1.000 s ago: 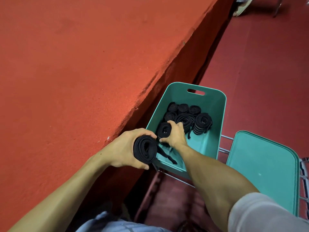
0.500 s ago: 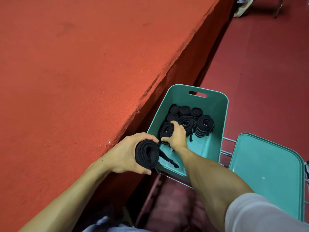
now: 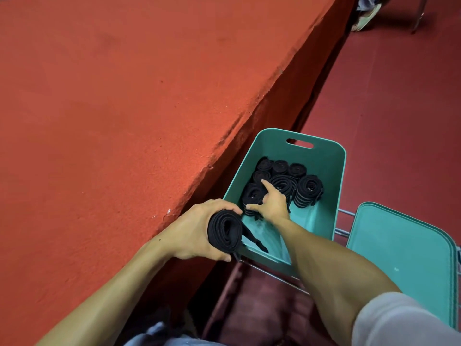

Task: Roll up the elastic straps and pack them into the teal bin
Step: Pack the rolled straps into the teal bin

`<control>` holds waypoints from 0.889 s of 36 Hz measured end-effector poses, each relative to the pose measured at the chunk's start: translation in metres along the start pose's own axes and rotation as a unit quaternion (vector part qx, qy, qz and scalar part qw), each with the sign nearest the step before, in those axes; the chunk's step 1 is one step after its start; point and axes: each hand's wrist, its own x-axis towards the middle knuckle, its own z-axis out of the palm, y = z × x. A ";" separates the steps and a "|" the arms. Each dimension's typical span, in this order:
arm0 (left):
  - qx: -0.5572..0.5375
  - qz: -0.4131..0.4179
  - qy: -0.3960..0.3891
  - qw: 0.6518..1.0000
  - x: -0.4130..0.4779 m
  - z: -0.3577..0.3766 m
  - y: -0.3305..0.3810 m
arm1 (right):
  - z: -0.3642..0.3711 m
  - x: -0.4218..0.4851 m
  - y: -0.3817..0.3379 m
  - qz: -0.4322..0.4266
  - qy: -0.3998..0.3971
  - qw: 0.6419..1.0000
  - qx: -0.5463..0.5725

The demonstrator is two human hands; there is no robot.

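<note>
The teal bin (image 3: 331, 166) stands on a wire rack beside the red table edge. Several black rolled elastic straps (image 3: 308, 189) lie packed at its far end. My left hand (image 3: 197, 228) grips another rolled black strap (image 3: 225, 231) at the bin's near left corner, with a loose tail hanging into the bin. My right hand (image 3: 270, 202) reaches into the bin and presses with spread fingers on the nearest roll (image 3: 253, 194) of the pack.
A big red table (image 3: 124, 108) fills the left side, with its edge right beside the bin. A teal lid (image 3: 401, 255) lies on the wire rack (image 3: 343, 222) to the right. The floor is red. A shoe (image 3: 365, 17) shows at the far top right.
My right hand has opened its fingers over the nearest roll in the bin, index finger now stretched forward. My left hand still holds its roll in nearly the same place.
</note>
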 end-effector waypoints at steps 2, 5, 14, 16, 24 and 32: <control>0.007 0.003 -0.001 1.000 0.001 0.000 0.001 | -0.008 -0.001 0.003 -0.001 -0.011 1.000 0.015; 0.014 0.005 -0.001 1.000 0.003 0.000 0.001 | -0.019 -0.005 0.004 -0.009 -0.021 0.999 0.022; -0.023 -0.010 0.087 0.996 0.007 0.003 0.009 | -0.038 -0.031 -0.019 -0.088 -0.036 0.983 0.154; -0.039 -0.015 0.114 0.993 0.010 0.004 0.012 | -0.042 -0.043 -0.028 -0.098 -0.057 0.967 0.227; -0.039 -0.036 0.179 0.982 0.031 0.001 0.015 | -0.059 -0.083 -0.067 -0.120 -0.165 0.915 0.349; 0.008 -0.039 0.226 0.973 0.042 0.012 0.026 | -0.062 -0.094 -0.065 -0.163 -0.157 0.935 0.274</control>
